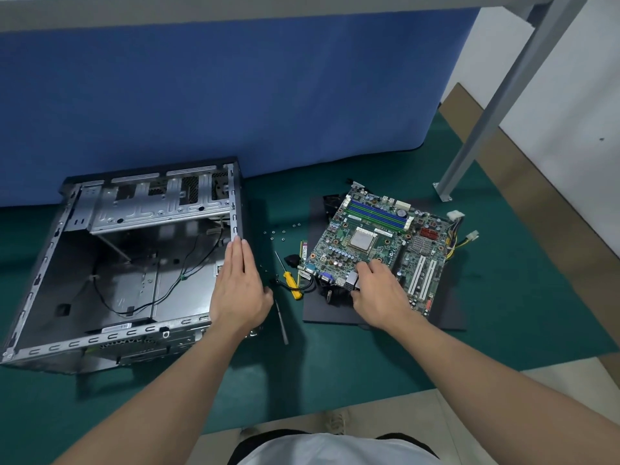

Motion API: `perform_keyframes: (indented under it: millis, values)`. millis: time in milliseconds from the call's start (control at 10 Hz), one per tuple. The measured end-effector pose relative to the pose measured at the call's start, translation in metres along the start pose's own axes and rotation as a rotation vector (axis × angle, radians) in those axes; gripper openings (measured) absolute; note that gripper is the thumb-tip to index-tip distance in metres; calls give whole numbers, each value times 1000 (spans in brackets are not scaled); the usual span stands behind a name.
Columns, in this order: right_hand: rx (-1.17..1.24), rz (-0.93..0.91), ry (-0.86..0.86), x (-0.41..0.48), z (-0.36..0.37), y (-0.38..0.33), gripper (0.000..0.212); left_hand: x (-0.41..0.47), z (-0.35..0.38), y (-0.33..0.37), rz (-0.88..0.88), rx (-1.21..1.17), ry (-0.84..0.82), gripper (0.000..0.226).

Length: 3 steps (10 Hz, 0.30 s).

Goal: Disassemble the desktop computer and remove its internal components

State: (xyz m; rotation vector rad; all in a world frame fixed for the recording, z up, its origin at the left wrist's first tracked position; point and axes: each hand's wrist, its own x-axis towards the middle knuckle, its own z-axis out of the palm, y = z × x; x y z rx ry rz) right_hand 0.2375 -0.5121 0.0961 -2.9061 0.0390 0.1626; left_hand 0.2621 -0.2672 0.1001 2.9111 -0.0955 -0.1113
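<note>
Settling the motherboard [375, 236] flat on the black panel [446, 307], right of the case [141, 209], should be done slowly; its port edge is gripped by curled fingers of the right hand [380, 293], the case wall touched by straight, joined fingers of the left hand [240, 290].
</note>
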Motion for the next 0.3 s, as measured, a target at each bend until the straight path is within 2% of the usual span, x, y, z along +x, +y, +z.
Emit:
perform_keyframes:
  millis: [100,200,300]
  values:
    - [-6,16,-33,-1,-5,-1,39,0,-1,-1,-3,-10,-14,98]
    - [-32,39,-136,-4,-17,-6,48,1,-1,-1,-1,-35,-18,98]
    - [107,61,-107,-11,-52,-11,58,0,-1,-3,-4,-57,-24,98]
